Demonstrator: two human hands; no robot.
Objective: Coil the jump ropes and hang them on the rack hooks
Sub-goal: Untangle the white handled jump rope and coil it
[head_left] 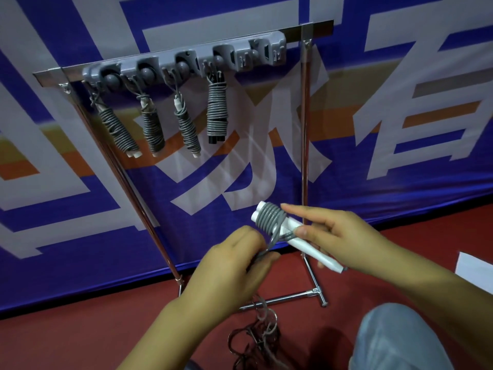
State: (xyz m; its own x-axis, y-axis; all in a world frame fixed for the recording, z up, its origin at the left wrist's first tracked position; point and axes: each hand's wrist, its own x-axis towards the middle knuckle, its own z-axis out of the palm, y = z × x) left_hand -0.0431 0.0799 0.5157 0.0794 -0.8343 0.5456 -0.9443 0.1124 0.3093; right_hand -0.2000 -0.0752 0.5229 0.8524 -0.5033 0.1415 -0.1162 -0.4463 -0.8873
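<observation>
The right hand (338, 236) grips paired white handles (301, 240) half-wound with grey rope (269, 218); the left hand (237, 259), at their seven o'clock, pinches the cord. Four coiled ropes (217, 108) hang on the rack (184, 66).

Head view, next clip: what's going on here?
A person is winding a grey rope around a pair of white handles. The right hand holds the handles; the left hand pinches the cord, whose loose remainder lies on the red floor. Four coiled ropes already hang from the grey rack, whose rightmost hooks are free.
</observation>
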